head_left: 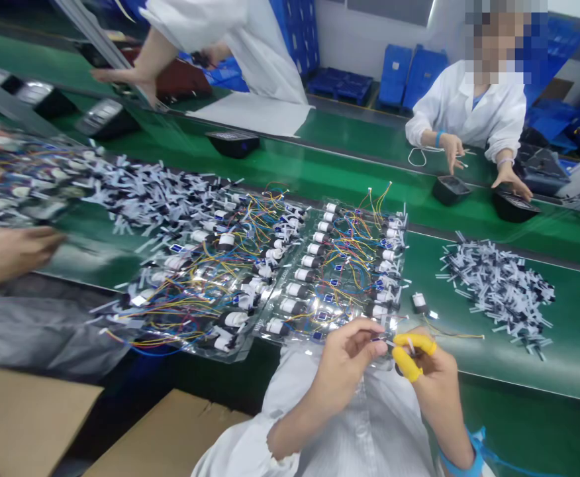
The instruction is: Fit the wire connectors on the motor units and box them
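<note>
My left hand (345, 361) is closed in a pinch on a small dark part at the near edge of the bench. My right hand (436, 374), with yellow finger cots (412, 354) on its thumb and index finger, pinches a small piece with a white strip close against it. My fingers cover most of both pieces. Just beyond lies a clear plastic tray (264, 326) with rows of white-and-black cylindrical parts (297, 290) and coloured wires (352, 265). One loose cylindrical part (420, 303) with wires rests right of the tray.
A second filled tray (185, 298) lies left, by a heap of black-and-white strip pieces (158, 199). Another such heap (498, 288) is at right. A co-worker's hand (12, 255) reaches in from the left. Across the green line, a person handles black housings (516, 204).
</note>
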Motion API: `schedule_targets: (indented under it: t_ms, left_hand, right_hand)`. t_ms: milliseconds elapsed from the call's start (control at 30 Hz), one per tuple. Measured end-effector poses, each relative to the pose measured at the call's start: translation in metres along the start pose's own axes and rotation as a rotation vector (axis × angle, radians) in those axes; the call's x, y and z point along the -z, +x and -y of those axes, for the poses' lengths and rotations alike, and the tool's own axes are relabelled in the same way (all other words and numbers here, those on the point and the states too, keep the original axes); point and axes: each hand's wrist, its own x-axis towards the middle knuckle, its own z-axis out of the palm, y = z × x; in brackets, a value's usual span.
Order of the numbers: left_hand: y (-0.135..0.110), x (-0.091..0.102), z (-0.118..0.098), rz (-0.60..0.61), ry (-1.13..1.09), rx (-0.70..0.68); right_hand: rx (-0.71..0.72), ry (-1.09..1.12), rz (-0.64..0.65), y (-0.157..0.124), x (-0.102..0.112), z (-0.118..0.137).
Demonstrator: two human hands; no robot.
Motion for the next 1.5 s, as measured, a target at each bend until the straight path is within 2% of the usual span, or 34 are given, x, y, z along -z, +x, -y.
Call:
schedule_targets:
  t_ms: [233,367,533,967,1200,1500]
  left_hand:
    - [-0.002,-0.0016,-0.0023,0.029,-0.038,0.013]
    - [-0.0024,-0.0042,-0.0011,0.017,-0.031,-0.026]
    - [-0.0035,-0.0063,-0.0036,0.064,-0.054,-0.025]
    - [-0.0082,-0.0073,-0.005,0.044,0.131,-0.077]
    - [-0.0091,-0.0066,-0.0051,0.036,0.245,-0.112]
    - [-0.0068,-0.0053,-0.0053,0.01,0.201,-0.049]
  right_hand:
    - [-0.015,-0.007,-0.022,-0.0005,0.003,-0.0024]
    - [-0.004,-0.024,-0.018,-0.0003,0.0038,-0.0019]
    - [0.002,-0.04,-0.021,-0.0002,0.0028,0.0021]
    - [0.032,-0.111,0.016,-0.0033,0.0046,0.0029]
    - [0.081,-0.167,-0.015,-0.0041,-0.0013,0.0051]
    - [0.041,-0.186,-0.005,-0.0037,0.0003,0.0003]
